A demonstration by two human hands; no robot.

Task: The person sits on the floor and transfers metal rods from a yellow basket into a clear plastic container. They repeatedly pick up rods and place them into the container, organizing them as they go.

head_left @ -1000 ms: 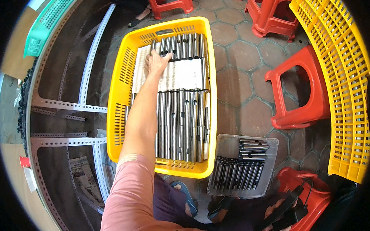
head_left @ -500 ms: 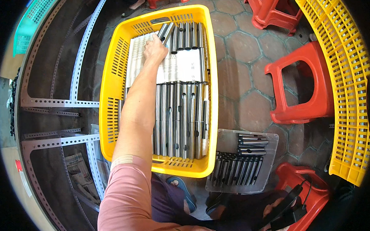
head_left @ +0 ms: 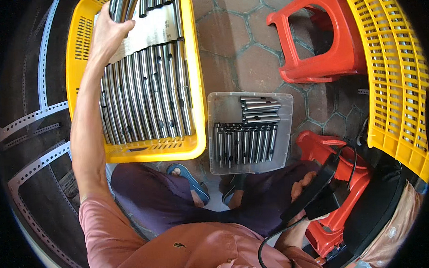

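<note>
My left hand [head_left: 111, 33] reaches into the yellow basket [head_left: 200, 111] at the upper left. Its fingers close round the side of a few shiny metal tubes [head_left: 121, 7], cut off by the picture's top edge. White printed paper [head_left: 147, 30] lies beneath them. Nearer me, long rows of metal tubes with round side holes [head_left: 147, 94] fill the basket. My right hand [head_left: 302, 184] rests on my right thigh with loosely bent fingers, partly covered by a black device with a cable [head_left: 320, 194]. Nothing shows in those fingers.
A clear plastic bin [head_left: 283, 141] of shorter dark-ended tubes [head_left: 245, 142] stands on the tiled floor right of the basket. Farther right are red stools [head_left: 323, 73] and another yellow basket [head_left: 397, 80]. White perforated shelf frames [head_left: 43, 111] stand at the left.
The view has shifted, so basket and bin sit higher and farther left. My left hand still has metal tubes, now at the basket's left side, over the paper. More of my right hand shows.
</note>
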